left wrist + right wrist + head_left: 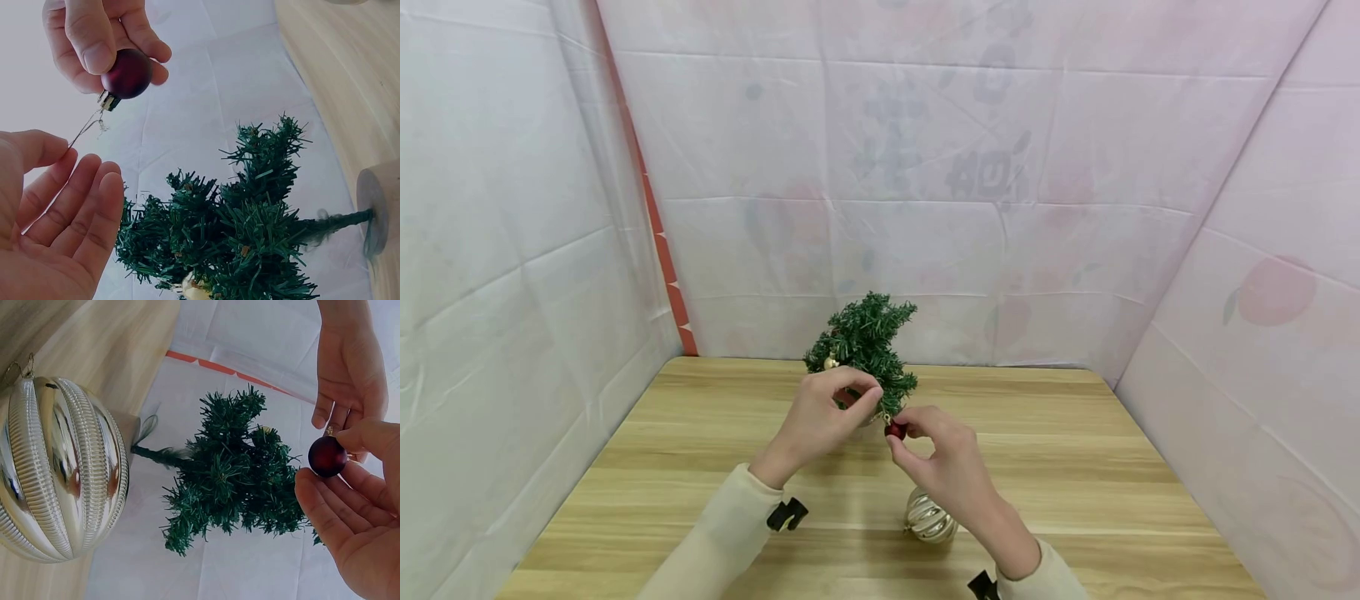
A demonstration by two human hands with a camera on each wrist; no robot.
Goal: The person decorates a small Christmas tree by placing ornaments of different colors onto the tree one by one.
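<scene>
My right hand [946,454] pinches a small dark red bauble [129,75] between thumb and fingers, its gold cap turned toward the left hand. The left hand [826,414] pinches the thin hanging loop [84,128] of that bauble between thumb and forefinger, drawn out from the cap. Just behind both hands stands a small green artificial Christmas tree [871,333] on a round base [374,212]. A small gold bauble [831,362] hangs on its left side. The bauble is held close in front of the tree's branches.
A large ribbed gold bauble [931,517] lies on the wooden table [715,450], below the right hand. In the right wrist view its string loop shows at its top. Pale printed cloth [925,167] encloses the table at the back and on both sides.
</scene>
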